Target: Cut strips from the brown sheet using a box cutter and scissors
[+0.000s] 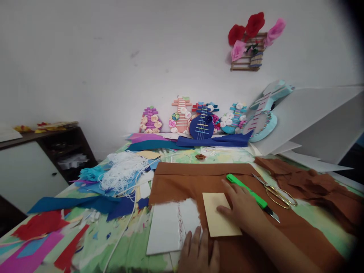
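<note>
My right hand (243, 209) rests over a cream rectangular card (214, 216), thumb and fingers apart, with the fingertips close to a green utility knife (248, 191) whose blade is out. Under the card lies a sheet of brown fabric or paper (176, 184). My left hand (199, 252), fingers spread, reaches in from the bottom edge and touches or hovers over the lower right of a white board (165, 227) with a rough seam and a torn-looking edge. Gold-handled scissors (280, 195) lie to the right of the knife.
A tangle of white cord (123, 172) sits on the left among blue strips (82, 204) and red scraps (40, 225). Crumpled brown material (309, 184) lies at the right. Decorated lute-shaped crafts (201, 123) line the wall, beside large white boards (318, 121).
</note>
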The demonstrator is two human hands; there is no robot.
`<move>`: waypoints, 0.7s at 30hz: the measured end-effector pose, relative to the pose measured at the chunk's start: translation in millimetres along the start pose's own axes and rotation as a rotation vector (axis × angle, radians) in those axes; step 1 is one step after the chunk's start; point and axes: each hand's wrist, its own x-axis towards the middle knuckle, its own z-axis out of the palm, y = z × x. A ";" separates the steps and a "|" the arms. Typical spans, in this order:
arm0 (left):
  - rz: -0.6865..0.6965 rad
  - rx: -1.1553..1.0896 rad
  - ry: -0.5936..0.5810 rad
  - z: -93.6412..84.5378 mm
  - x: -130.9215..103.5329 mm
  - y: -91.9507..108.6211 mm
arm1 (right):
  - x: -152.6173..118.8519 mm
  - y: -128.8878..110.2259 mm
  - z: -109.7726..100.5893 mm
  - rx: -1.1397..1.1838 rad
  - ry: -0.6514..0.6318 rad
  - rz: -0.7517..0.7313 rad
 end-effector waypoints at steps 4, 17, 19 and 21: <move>-0.002 -0.069 -0.203 -13.9 6.7 -9.6 | -11.0 -6.5 8.7 -0.244 -0.150 -0.221; -0.093 -0.163 -0.859 43.4 157.6 -114.8 | -21.4 -28.6 8.9 -0.222 -0.377 -0.281; -0.081 -0.158 -0.885 60.5 155.5 -117.0 | -20.8 -30.3 9.7 -0.209 -0.389 -0.284; -0.076 -0.152 -0.893 70.0 155.0 -118.5 | -19.5 -31.0 10.5 -0.202 -0.403 -0.281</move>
